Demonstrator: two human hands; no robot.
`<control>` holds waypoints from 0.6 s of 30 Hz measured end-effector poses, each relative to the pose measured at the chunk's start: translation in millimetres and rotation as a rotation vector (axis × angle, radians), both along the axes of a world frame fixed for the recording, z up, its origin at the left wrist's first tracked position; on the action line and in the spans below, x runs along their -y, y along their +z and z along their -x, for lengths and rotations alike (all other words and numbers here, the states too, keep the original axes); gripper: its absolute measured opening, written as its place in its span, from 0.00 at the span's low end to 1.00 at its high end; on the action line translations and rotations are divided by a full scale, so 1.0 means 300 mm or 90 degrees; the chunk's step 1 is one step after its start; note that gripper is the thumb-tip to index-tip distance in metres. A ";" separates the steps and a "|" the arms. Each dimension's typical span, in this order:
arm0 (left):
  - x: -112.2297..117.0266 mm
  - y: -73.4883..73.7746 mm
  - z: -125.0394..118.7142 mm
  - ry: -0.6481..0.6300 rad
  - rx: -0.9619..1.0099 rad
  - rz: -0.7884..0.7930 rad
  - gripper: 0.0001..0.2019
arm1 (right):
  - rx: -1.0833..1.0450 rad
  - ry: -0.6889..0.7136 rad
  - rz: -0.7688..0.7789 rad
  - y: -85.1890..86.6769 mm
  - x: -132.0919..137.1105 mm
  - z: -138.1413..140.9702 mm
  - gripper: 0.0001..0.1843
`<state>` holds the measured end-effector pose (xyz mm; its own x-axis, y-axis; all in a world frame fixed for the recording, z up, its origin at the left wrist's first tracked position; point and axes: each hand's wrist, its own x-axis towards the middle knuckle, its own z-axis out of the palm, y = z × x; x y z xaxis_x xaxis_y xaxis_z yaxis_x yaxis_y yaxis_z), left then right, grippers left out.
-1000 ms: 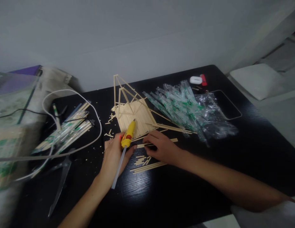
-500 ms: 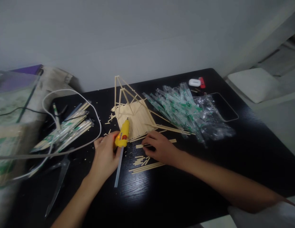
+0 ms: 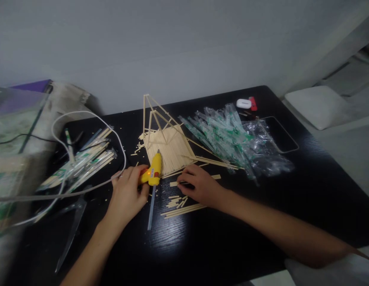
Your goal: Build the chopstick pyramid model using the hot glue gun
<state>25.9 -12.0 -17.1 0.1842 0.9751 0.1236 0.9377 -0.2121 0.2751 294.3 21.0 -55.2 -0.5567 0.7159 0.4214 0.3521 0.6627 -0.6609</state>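
Note:
My left hand (image 3: 129, 188) is closed around the handle of a yellow hot glue gun (image 3: 155, 167). An orange light glows on the gun, and a translucent glue stick (image 3: 151, 212) juts from its back end. The nozzle points away from me, over the front edge of a flat wooden-stick panel (image 3: 177, 147). On that panel stands a frame of joined wooden sticks (image 3: 156, 113), rising to peaks. My right hand (image 3: 199, 186) curls its fingertips down onto a few flat wooden sticks (image 3: 216, 177), whose ends show on both sides; the hand hides their middle.
Cut stick pieces (image 3: 173, 202) and longer sticks (image 3: 184, 211) lie before my right hand. Crumpled plastic wrappers (image 3: 223, 133), a phone-like black slab (image 3: 279, 135) and a white case (image 3: 243, 103) are to the right. A white cable (image 3: 92, 187) loops over packed sticks (image 3: 92, 157) at left.
My left hand has shifted slightly left and down, its fingers now further back on the glue gun's handle. The gun has tilted a little more upright. My right hand is nearly still.

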 end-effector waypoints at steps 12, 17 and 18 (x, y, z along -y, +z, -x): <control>-0.002 -0.002 0.010 0.013 0.049 -0.045 0.19 | 0.003 -0.004 0.007 0.003 0.006 0.000 0.03; -0.001 0.004 0.009 -0.006 0.071 -0.067 0.19 | 0.002 -0.003 0.014 -0.001 0.003 0.001 0.03; 0.000 0.009 0.006 -0.010 0.079 -0.075 0.18 | 0.001 -0.003 0.014 -0.002 0.003 0.001 0.03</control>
<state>24.2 -12.1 -14.5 0.1753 0.9495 0.2604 0.8943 -0.2642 0.3612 294.0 20.1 -55.9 -0.5537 0.7280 0.4044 0.3571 0.6462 -0.6744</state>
